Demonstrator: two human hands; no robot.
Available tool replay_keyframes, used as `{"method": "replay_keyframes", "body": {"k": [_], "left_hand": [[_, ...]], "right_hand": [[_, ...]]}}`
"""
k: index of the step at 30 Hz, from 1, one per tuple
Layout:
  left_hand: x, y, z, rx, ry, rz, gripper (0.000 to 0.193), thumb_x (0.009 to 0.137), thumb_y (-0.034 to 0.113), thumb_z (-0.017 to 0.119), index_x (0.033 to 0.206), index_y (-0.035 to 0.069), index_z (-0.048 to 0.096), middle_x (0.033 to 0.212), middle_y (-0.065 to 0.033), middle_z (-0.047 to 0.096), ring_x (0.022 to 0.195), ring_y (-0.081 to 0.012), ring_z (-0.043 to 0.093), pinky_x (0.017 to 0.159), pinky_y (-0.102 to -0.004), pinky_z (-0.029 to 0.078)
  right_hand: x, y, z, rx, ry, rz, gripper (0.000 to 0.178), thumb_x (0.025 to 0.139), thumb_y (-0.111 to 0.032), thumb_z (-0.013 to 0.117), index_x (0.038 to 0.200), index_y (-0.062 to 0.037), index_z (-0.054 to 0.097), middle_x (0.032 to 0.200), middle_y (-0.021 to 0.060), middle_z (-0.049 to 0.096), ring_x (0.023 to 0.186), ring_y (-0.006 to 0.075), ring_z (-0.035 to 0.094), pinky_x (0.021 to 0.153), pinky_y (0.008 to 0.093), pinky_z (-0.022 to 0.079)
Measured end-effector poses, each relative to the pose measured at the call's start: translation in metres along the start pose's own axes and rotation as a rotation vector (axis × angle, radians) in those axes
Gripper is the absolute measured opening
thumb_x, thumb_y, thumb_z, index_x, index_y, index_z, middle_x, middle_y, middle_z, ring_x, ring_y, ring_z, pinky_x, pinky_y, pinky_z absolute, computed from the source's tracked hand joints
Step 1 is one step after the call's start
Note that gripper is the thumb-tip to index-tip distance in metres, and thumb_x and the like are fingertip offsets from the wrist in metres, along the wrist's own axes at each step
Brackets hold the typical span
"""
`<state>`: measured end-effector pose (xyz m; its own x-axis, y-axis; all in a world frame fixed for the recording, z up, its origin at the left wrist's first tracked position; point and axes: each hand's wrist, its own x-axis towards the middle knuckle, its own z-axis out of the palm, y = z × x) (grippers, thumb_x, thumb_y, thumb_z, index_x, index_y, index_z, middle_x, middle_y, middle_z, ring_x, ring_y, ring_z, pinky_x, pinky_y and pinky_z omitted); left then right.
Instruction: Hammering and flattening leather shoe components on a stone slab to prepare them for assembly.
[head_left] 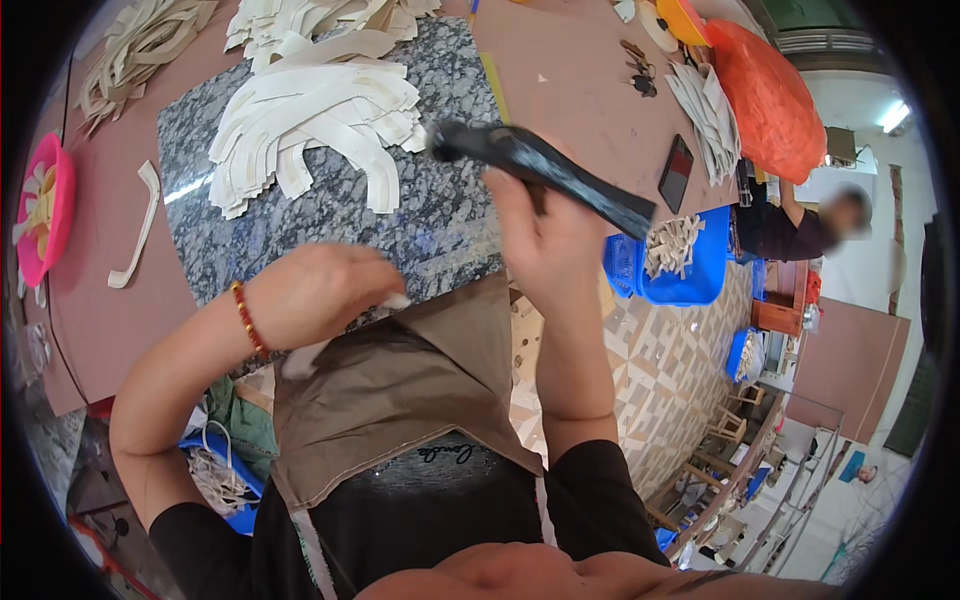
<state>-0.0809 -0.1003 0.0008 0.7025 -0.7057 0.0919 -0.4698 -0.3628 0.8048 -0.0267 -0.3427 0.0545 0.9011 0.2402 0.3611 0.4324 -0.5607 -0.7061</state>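
My right hand (550,240) is raised over the right edge of the dark speckled stone slab (440,220), closed around a black cobbler's hammer (540,165). Its long curved head lies across the top of my fist, and most of the handle is hidden. At the slab's near edge, my left hand (325,290) has its fingers curled together. A small white strip (397,300) pokes out at the fingertips; a blurred pale bit shows below the hand. Farther back on the slab, a fanned pile of curved white strips (310,120) lies beyond both hands.
One loose strip (140,230) and a pink basin (50,210) are on the table at left. A phone (677,172), keys (640,75) and a red bag (765,100) sit at right. Below them stands a blue crate (700,290). Another person (790,225) is beyond.
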Motion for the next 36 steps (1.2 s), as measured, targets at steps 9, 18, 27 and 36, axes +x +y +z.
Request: {"method": "replay_keyframes", "body": {"k": [9,18,27,36], "left_hand": [[0.037,-0.010,-0.002,0.130,0.130,0.028,0.014,0.085,0.008,0.077,0.098,0.006,0.074,0.095,-0.0104,0.068,0.091,-0.0321,0.069,0.079,-0.0427,0.057],[0.027,-0.019,-0.006,0.148,0.176,0.177,0.018,0.080,0.007,0.076,0.098,0.005,0.075,0.096,-0.0062,0.066,0.090,-0.0278,0.067,0.077,-0.0390,0.057],[0.021,-0.007,-0.005,0.465,0.131,0.315,0.026,0.079,0.011,0.070,0.103,0.002,0.073,0.103,-0.0076,0.066,0.090,-0.0239,0.065,0.078,-0.0375,0.056],[0.012,-0.014,-0.010,0.327,0.154,0.224,0.025,0.077,0.007,0.070,0.101,0.002,0.071,0.102,-0.0087,0.066,0.092,-0.0271,0.064,0.080,-0.0378,0.054]], "right_hand": [[-0.040,-0.012,-0.053,0.052,-0.426,0.135,0.033,0.088,-0.012,0.085,0.116,-0.0024,0.071,0.096,0.0126,0.073,0.080,0.0276,0.073,0.073,0.0336,0.057],[-0.032,-0.019,-0.040,-0.069,-0.461,0.147,0.030,0.085,-0.013,0.086,0.111,-0.0069,0.073,0.095,0.0119,0.075,0.080,0.0325,0.074,0.070,0.0364,0.058],[-0.032,-0.018,-0.032,-0.113,-0.473,0.063,0.021,0.088,-0.009,0.080,0.107,-0.0072,0.071,0.089,0.0109,0.071,0.076,0.0336,0.071,0.066,0.0379,0.055],[-0.027,-0.021,-0.026,-0.003,-0.531,0.148,0.019,0.088,-0.007,0.082,0.103,-0.0012,0.071,0.089,0.0132,0.071,0.076,0.0302,0.071,0.068,0.0346,0.055]]}}
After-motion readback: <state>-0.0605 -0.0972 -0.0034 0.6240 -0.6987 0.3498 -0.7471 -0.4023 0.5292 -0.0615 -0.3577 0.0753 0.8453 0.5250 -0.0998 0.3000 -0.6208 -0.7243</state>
